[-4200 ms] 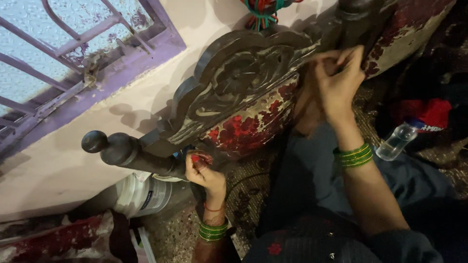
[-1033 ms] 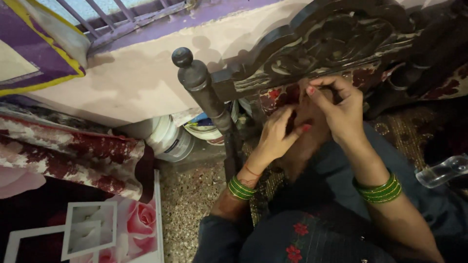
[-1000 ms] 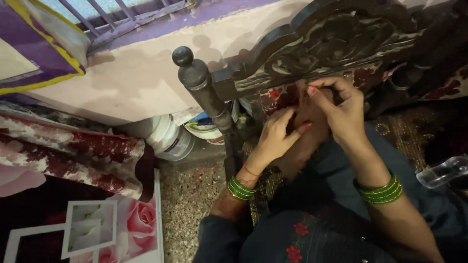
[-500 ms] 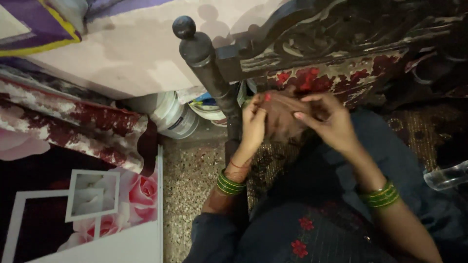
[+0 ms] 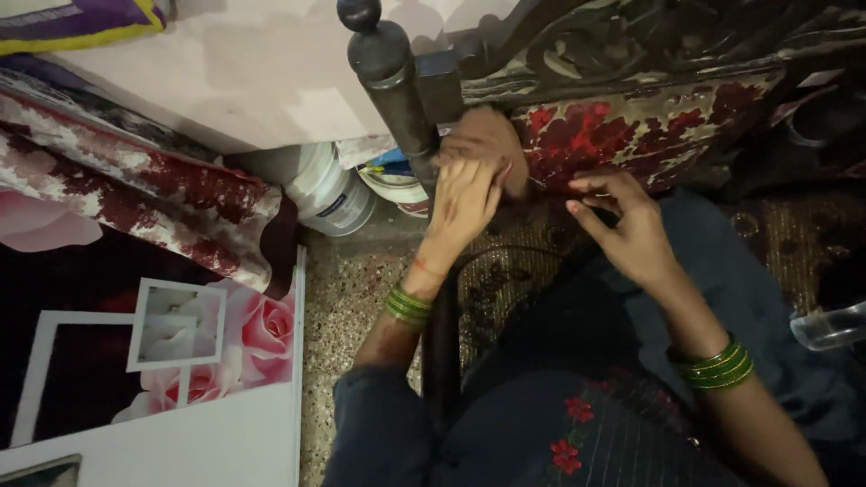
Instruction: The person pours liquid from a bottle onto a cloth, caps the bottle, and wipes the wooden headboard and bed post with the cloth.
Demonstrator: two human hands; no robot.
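My left hand (image 5: pixel 465 194) reaches forward with its fingers stretched out and laid over my bare foot (image 5: pixel 492 135), which rests against the dark wooden post (image 5: pixel 390 77). My right hand (image 5: pixel 624 224) hovers a little to the right of the foot, with fingers loosely curled, thumb near the forefinger and nothing visible between them. Both wrists carry green bangles (image 5: pixel 717 363). My lap in dark blue cloth with small red flowers (image 5: pixel 568 451) fills the lower middle.
A carved dark wooden frame (image 5: pixel 631 41) with red floral fabric (image 5: pixel 622 126) stands ahead. White plastic buckets (image 5: pixel 329 194) sit by the wall at the post. A rolled red floral cloth (image 5: pixel 135 185) and a rose-printed board (image 5: pixel 234 334) lie left. A clear bottle (image 5: pixel 830 326) lies right.
The view has tilted down and closer. My left hand has settled flat over the foot, and my right hand has drawn back to the right, away from it.
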